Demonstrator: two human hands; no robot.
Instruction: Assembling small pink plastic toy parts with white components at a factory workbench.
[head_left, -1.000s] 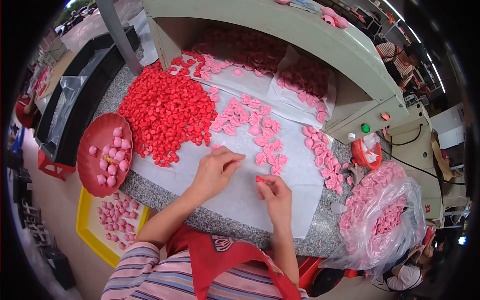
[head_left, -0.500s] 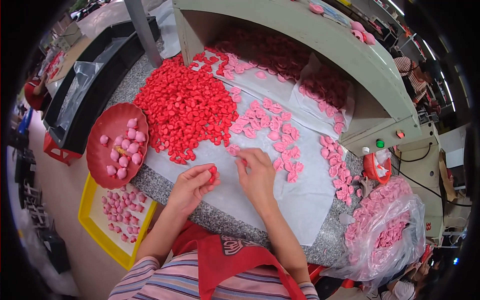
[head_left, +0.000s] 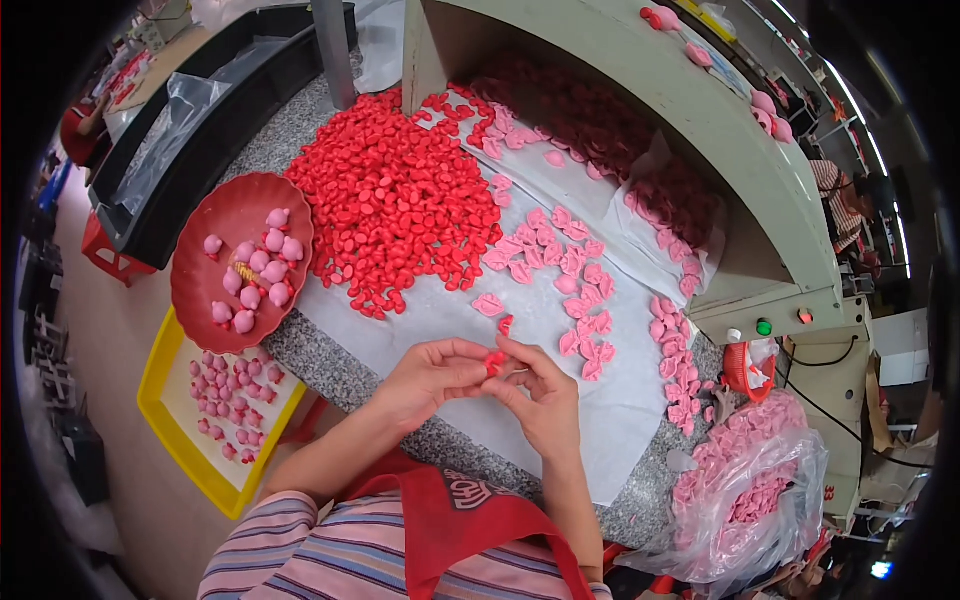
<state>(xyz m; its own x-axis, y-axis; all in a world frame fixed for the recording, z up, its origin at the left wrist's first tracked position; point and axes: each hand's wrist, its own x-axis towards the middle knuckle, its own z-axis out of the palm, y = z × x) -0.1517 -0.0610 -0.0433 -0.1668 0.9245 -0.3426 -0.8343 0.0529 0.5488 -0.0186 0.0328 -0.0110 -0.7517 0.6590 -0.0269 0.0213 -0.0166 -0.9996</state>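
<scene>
Close together over the white sheet (head_left: 440, 335), both my hands are pinched around small glossy red pieces. My left hand (head_left: 430, 380) holds one red piece (head_left: 494, 364) between thumb and fingertips, and my right hand's fingers meet it there. A second, curved red piece (head_left: 505, 325) sticks up at the fingertips of my right hand (head_left: 542, 398); part of it is hidden. Just beyond the hands lies a single pink folded piece (head_left: 488, 304). A large pile of red pieces (head_left: 390, 200) spreads out beyond, with pink pieces (head_left: 540, 245) scattered to its right.
At the left are a red scalloped bowl (head_left: 190, 290) of pink round figures, a yellow-rimmed tray (head_left: 155, 400) with more, and a black bin (head_left: 135, 220). A pale metal housing (head_left: 590, 50) stands at the back. A plastic bag (head_left: 740, 520) of pink pieces sits at right.
My right hand has drawn back from the pink pieces to meet my left hand, which moved right. The red pieces they hold are now together. The whole view has shifted slightly.
</scene>
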